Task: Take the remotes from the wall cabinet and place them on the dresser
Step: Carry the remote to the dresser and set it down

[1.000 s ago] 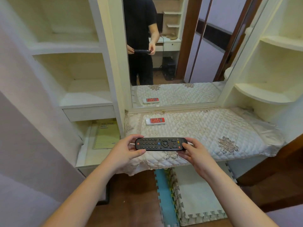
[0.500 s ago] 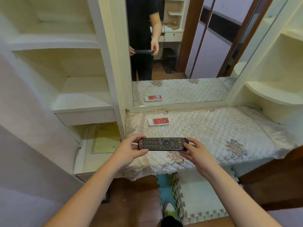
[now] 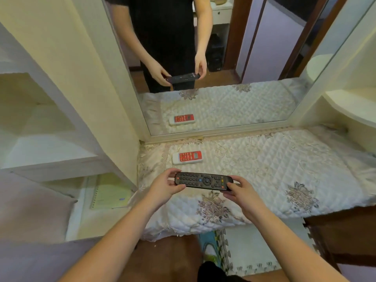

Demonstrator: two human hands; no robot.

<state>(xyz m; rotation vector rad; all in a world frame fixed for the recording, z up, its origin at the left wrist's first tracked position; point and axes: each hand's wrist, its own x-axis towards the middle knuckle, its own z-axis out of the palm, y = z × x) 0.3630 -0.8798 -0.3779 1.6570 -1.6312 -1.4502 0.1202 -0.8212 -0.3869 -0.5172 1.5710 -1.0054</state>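
A tall mirror (image 3: 223, 58) backs the dresser (image 3: 335, 218), whose worktop lies under a quilted cream cover (image 3: 264, 169) with grey floral embroidery. Cream wall cabinet (image 3: 50, 155) shelves stand at left, a yellow-green notebook (image 3: 110, 192) on a lower ledge; its writing is unreadable. The black remote (image 3: 203, 181), long and button-side up, is held level just above the cover, the left hand (image 3: 162, 187) pinching one end, the right hand (image 3: 242, 191) the other. A white remote (image 3: 187, 157) with a red face lies behind it.
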